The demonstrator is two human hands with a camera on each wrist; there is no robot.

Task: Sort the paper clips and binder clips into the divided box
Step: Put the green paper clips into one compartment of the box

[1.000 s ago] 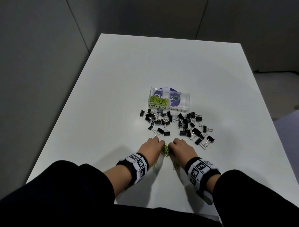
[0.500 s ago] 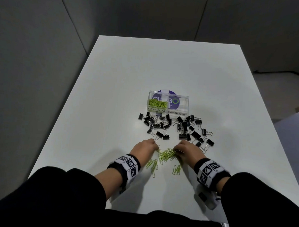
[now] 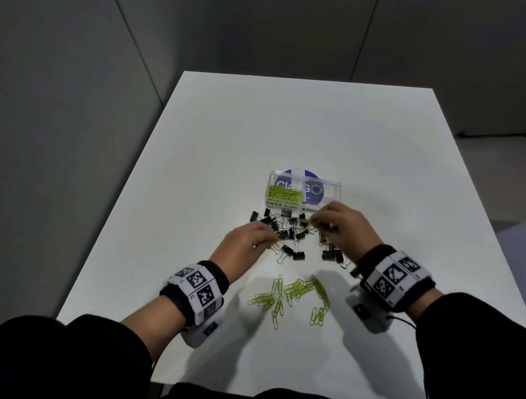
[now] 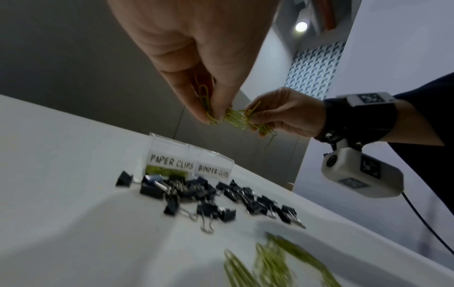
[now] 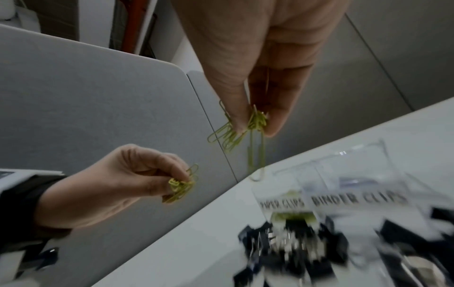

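Note:
Each hand pinches a small bunch of yellow-green paper clips in the air above the black binder clips [image 3: 287,230]. My left hand [image 3: 272,238] holds its bunch [image 4: 207,104] between thumb and fingers, left of the right one. Just in front of the clear divided box [image 3: 332,182], my right hand [image 3: 315,221] pinches its bunch [image 5: 256,121], with one clip dangling. The box's left cell, labelled PAPER CLIPS, holds paper clips [image 3: 284,193]. Its right cell, labelled BINDER CLIPS [image 5: 356,199], shows no clips inside.
Several loose paper clips [image 3: 296,294] lie on the white table [image 3: 215,155] between my wrists. Binder clips are scattered in two groups in front of the box. Grey partition walls stand left of the table and behind it.
Both hands have risen from the table with paper clips pinched and moved forward over the binder clips toward the box. The other paper clips stay where they lay.

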